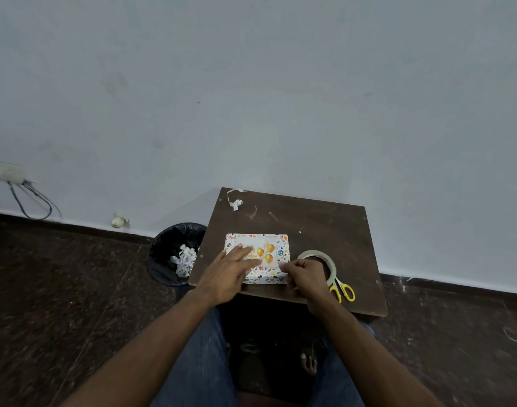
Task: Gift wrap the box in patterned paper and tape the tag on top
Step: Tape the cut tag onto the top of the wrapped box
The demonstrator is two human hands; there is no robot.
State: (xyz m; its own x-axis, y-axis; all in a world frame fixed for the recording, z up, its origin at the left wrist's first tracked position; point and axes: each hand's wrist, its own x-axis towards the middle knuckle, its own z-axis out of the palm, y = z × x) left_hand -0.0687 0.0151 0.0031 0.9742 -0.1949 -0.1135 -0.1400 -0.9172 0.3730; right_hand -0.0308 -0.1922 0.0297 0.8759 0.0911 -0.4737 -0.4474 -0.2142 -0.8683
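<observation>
Centrally, on a small dark wooden table (pixel 310 230), the box (pixel 277 239) was seen already covered in white patterned paper dotted with small coloured shapes. It sat toward the near left part of the tabletop. A tag (pixel 264 254) printed with three golden balloons lay flat on top of the box.

The left hand (pixel 230 273) was laid over the left part of the box, its fingers straight and spread, pressed down on the tag and the paper. The right hand (pixel 302 276) was held at the near right corner of the box with its fingers curled and the fingertips drawn together as if something small were pinched; what was pinched could not be made out.

A roll of tape (pixel 320 259) lay flat just right of the box, partly hidden by the right hand. Yellow-handled scissors (pixel 343 290) were seen beside the roll at the near right edge. A curled strip of paper (pixel 235 201) was found at the far left corner of the table. A black-lined bin (pixel 175 254) holding patterned scraps stood on the floor just left of the table.
</observation>
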